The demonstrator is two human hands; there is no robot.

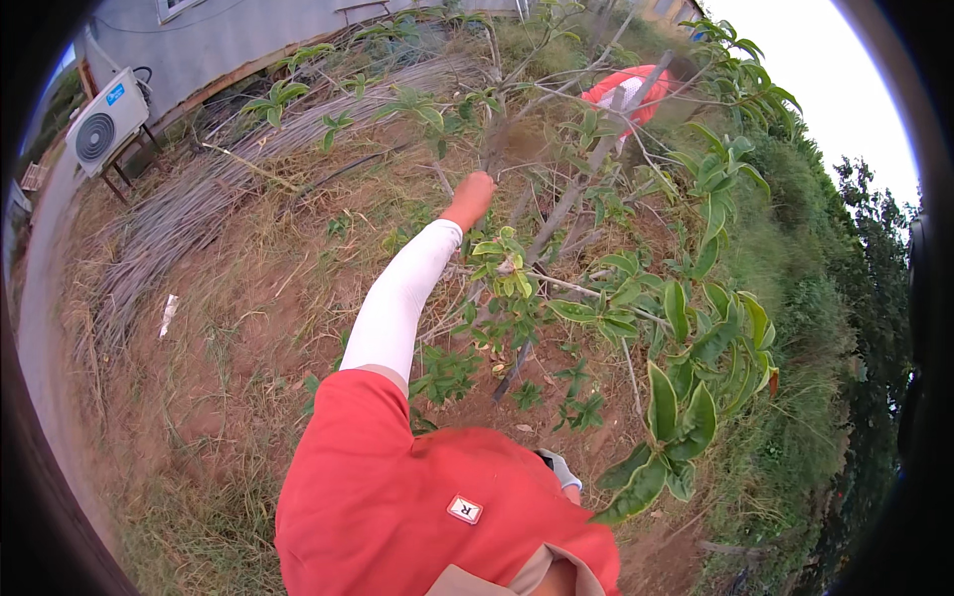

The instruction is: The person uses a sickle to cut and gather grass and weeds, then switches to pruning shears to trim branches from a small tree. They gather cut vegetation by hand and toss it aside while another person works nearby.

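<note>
My left hand [473, 197], bare below a white arm sleeve [395, 305], reaches forward to the grey stems of a small broad-leaved tree [570, 197]. Its fingers are curled against an upright branch [493, 138]; the far side of the hand is hidden, so a grip on the branch cannot be confirmed. Low beside my red shirt [447, 506] shows a piece of my right hand [563, 473] in a pale glove. A dark patch lies at that glove, too little of it visible to name. Leafy shoots [514, 268] hang just below my left hand.
Another person in red [630, 93] bends behind the tree's branches. A long heap of dry stalks [179, 238] lies on the left, near an air conditioner's outdoor unit [108, 123] and a grey wall [223, 45]. Leafy branches [671, 432] stick out on the right, before dense greenery [797, 357].
</note>
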